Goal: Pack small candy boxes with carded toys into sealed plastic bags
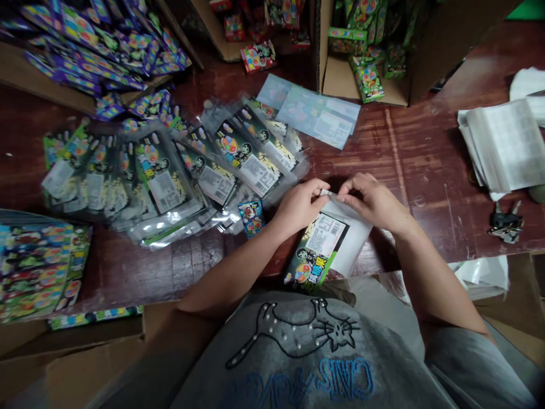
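Observation:
In front of me lies a clear plastic packaging bag (pixel 326 238) with a black, green and yellow print, a white barcode label and a pale, cloudy part on its right. My left hand (pixel 302 207) pinches the bag's far edge between thumb and fingers. Close beside it, my right hand (pixel 374 204) is closed on the same edge. A small white strip shows between the fingertips; whether it belongs to the bag I cannot tell. Left of my left wrist is a small blue printed packet (pixel 251 218), near a spread of similar printed bags (pixel 162 176).
Cardboard boxes of small purple packets (pixel 114 51), red packets (pixel 259 57) and green packets (pixel 368 79) line the back. Bluish translucent sheets (pixel 317 116) lie beyond my hands. Right are a stack of white sheets (pixel 506 145) and keys (pixel 506 221). Colourful printed sheets (pixel 42 267) lie left.

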The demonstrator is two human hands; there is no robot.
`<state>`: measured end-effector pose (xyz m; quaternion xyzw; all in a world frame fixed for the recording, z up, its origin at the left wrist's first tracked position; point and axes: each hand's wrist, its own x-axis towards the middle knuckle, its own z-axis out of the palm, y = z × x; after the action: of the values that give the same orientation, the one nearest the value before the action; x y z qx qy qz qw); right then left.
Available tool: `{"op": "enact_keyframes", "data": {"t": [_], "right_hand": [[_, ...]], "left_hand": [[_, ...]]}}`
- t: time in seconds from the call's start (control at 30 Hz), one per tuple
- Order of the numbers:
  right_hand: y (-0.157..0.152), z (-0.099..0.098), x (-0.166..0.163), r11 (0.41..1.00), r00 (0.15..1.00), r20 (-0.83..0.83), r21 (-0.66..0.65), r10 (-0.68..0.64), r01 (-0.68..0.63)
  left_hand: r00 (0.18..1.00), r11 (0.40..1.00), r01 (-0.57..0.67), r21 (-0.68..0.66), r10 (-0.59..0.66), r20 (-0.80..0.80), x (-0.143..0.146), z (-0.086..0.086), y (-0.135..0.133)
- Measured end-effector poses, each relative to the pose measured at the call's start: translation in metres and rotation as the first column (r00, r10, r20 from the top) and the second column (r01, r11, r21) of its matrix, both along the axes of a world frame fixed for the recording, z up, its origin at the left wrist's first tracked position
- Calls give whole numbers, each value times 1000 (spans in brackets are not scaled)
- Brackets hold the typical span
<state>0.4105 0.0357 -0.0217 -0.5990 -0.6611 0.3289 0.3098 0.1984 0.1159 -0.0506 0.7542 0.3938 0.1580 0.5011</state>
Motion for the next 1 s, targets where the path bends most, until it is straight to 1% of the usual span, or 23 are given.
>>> {"op": "enact_keyframes", "data": {"t": [0.07,0.13,0.2,0.27,0.37,0.43,0.57,0.7,0.77,0.83,0.87,0.9,0.97,1.0], "right_hand": [[-2,1,1,998,994,-96,25,-61,64],[-2,-1,1,993,974,-195,-5,-113,114],[-3,-6,-1,994,958,-270,-56,-100,89],[-3,-11,-5,995,951,-300,-89,-73,49],[-3,-17,-10,994,954,-283,-73,-101,84],[-3,-17,-11,993,952,-283,-67,-114,99],[-2,-14,-12,991,930,-345,-84,-124,101],[3,-12,-16,989,903,-403,-73,-147,128],[6,-10,-19,987,901,-402,-56,-160,150],[8,-9,-22,977,903,-379,-20,-204,213],[8,-8,-23,965,899,-364,2,-244,262],[7,-6,-23,948,891,-351,23,-288,316],[4,-3,-21,919,872,-340,47,-353,391],[0,0,-20,918,870,-339,44,-358,395]], "left_hand": [[995,998,-36,-46,40,87,1,-5,-2],[979,993,-55,-106,75,189,0,-5,-5],[958,983,-53,-175,99,270,-1,-4,-6],[944,966,-54,-252,132,302,-1,-3,-6],[940,950,-69,-306,165,299,-1,-2,-6],[947,957,-97,-274,174,270,-1,0,-5],[968,976,-154,-156,181,176,-3,5,-7],[971,982,-135,-135,159,181,-3,6,-7],[976,982,-138,-132,157,153,-3,5,-5],[981,982,-148,-117,161,105,-3,6,-5],[980,982,-170,-83,178,90,-4,7,-6],[976,980,-200,-22,201,83,-5,9,-8],[971,958,-236,165,224,86,-8,16,-17],[978,942,-210,261,196,76,-10,19,-22]]}}
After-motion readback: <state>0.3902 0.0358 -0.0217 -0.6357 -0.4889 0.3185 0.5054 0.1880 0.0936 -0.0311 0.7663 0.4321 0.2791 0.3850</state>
